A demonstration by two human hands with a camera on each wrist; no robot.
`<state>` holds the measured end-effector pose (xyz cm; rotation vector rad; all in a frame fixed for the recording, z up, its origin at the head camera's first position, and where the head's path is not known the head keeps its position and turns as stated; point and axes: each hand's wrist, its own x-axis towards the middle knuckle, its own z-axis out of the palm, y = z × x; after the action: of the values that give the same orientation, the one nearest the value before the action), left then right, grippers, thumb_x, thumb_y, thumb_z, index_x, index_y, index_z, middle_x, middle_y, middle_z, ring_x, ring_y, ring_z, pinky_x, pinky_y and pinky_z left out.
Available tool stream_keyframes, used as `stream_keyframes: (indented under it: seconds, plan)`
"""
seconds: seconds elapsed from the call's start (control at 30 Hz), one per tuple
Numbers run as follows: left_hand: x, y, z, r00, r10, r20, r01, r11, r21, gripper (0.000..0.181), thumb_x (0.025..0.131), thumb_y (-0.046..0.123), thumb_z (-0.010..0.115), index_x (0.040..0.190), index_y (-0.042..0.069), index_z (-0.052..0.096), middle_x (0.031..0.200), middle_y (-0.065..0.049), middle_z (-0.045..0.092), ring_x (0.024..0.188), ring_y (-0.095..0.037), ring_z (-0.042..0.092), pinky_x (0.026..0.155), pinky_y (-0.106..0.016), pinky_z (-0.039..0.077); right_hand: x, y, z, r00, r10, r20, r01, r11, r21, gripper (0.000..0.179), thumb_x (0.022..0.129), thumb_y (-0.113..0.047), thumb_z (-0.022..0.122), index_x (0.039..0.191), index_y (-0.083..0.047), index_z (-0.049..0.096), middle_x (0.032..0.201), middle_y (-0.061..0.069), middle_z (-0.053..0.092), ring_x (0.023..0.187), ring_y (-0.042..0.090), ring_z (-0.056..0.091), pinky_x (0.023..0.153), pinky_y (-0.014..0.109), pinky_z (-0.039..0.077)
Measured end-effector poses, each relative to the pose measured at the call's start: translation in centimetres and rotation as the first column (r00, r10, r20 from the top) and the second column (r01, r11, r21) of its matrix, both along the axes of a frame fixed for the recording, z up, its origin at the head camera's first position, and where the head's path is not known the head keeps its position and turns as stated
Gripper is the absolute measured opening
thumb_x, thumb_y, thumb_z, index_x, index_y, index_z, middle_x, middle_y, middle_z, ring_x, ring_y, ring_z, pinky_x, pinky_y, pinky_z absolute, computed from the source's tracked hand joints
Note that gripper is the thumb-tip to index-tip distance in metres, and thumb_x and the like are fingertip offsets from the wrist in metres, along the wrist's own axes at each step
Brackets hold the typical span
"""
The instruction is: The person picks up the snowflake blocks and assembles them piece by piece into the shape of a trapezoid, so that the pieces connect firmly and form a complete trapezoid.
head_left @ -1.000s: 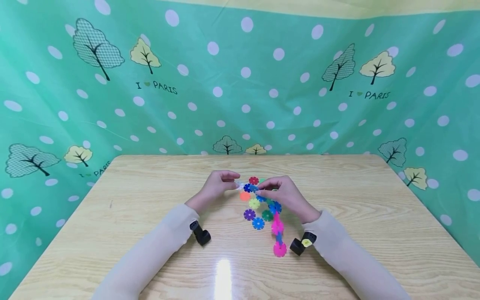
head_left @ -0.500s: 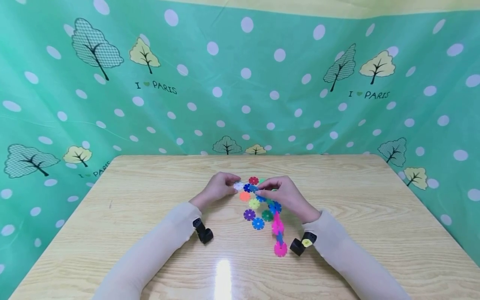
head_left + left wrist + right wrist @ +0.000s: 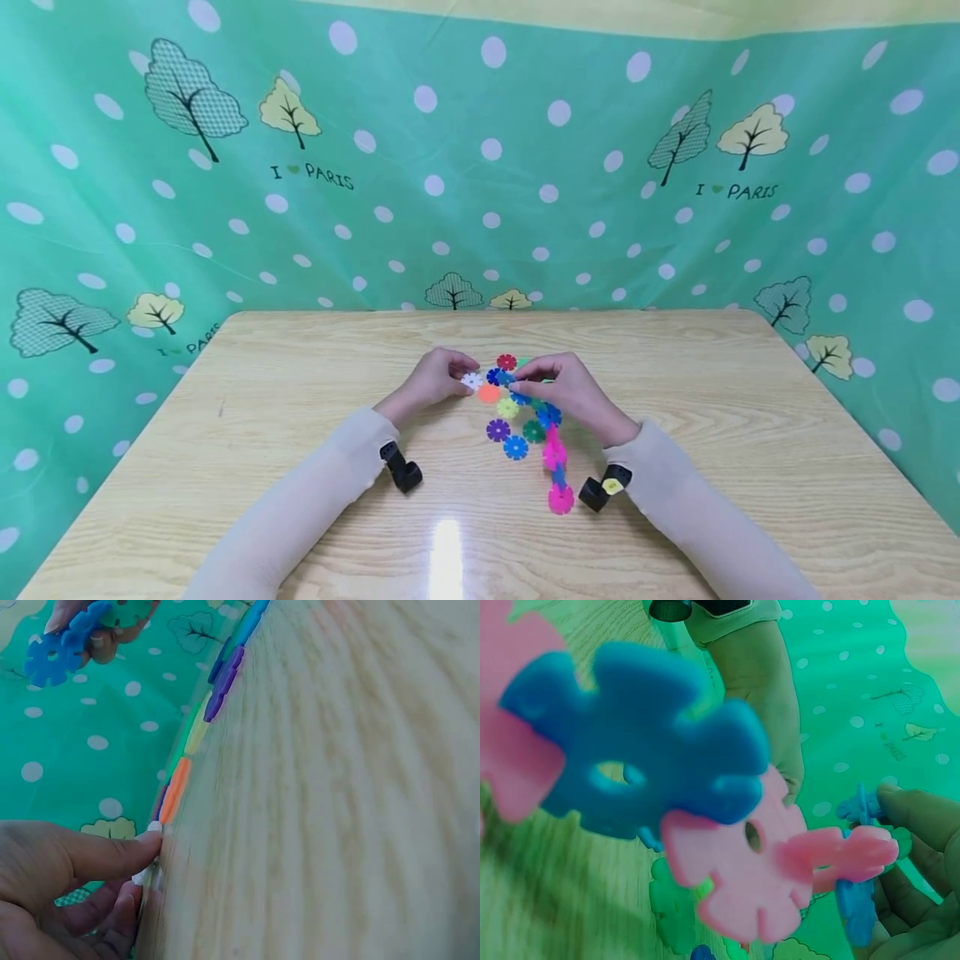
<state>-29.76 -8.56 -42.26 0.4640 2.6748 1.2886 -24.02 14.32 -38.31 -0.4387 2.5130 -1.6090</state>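
Observation:
My left hand (image 3: 437,377) pinches a white notched snowflake disc (image 3: 472,380) low over the table. In the left wrist view the thumb lies over part of this white disc (image 3: 154,826). Farther right, my right hand (image 3: 570,387) grips a chain of interlocked snowflake discs by its upper end, off the table. Blue and pink discs alternate down the chain, ending in a pink disc (image 3: 560,500). Close to the camera in the right wrist view hang a blue disc (image 3: 660,727) and a pink disc (image 3: 739,877). My fingers hide part of the chain's top.
Loose discs lie flat between the hands: red (image 3: 506,362), orange (image 3: 490,393), yellow (image 3: 507,407), purple (image 3: 498,430), blue (image 3: 515,447) and green (image 3: 534,431). The wooden table (image 3: 300,375) meets a green dotted cloth (image 3: 480,183) at the back.
The left fingers have closed on the white disc and drawn it slightly left and nearer, away from the loose discs. The right hand and its chain have barely moved.

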Motion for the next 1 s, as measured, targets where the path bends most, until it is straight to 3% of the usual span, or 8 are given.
stream_keyframes:
  seconds: [0.23,0.53,0.77,1.0]
  plan:
    - [0.4,-0.6,0.0,0.999,0.022,0.036,-0.023,1.000,0.009,0.034,0.068,0.003,0.081,0.100,0.009,0.072,0.093,-0.001,0.067,0.081,-0.015,0.056,0.075,-0.026,0.050,0.0,0.0,-0.1,1.000,0.005,0.005,-0.005,1.000,0.003,0.019,0.084,-0.022,0.072,0.098,-0.009,0.074,0.093,0.001,0.070,0.087,0.019,0.060,0.074,0.032,0.051]
    - [0.7,-1.5,0.1,0.998,-0.034,0.049,0.031,0.997,0.067,0.029,0.074,-0.002,0.075,0.100,0.009,0.073,0.091,-0.002,0.066,0.080,-0.015,0.055,0.072,-0.026,0.048,0.0,0.1,-0.1,1.000,0.000,0.008,0.000,1.000,0.014,0.022,0.084,-0.023,0.072,0.100,-0.008,0.073,0.093,0.001,0.070,0.086,0.020,0.060,0.074,0.033,0.051]
    - [0.9,-2.0,0.4,0.996,-0.032,0.083,0.024,0.995,0.094,0.023,0.081,0.000,0.069,0.103,0.009,0.072,0.089,-0.004,0.065,0.078,-0.015,0.055,0.069,-0.026,0.049,-0.1,0.0,-0.2,1.000,0.016,-0.001,-0.016,1.000,0.000,0.018,0.084,-0.023,0.072,0.097,-0.011,0.074,0.092,0.001,0.070,0.085,0.020,0.060,0.073,0.032,0.050]
    - [1.8,-1.4,1.6,0.993,-0.077,0.093,0.058,0.979,0.194,0.023,0.085,0.006,0.067,0.107,0.006,0.069,0.089,-0.007,0.065,0.076,-0.024,0.061,0.068,-0.035,0.055,-0.1,0.0,-0.4,1.000,0.025,-0.005,-0.025,1.000,-0.006,0.017,0.084,-0.023,0.072,0.096,-0.012,0.074,0.091,0.001,0.070,0.084,0.020,0.060,0.072,0.032,0.051]
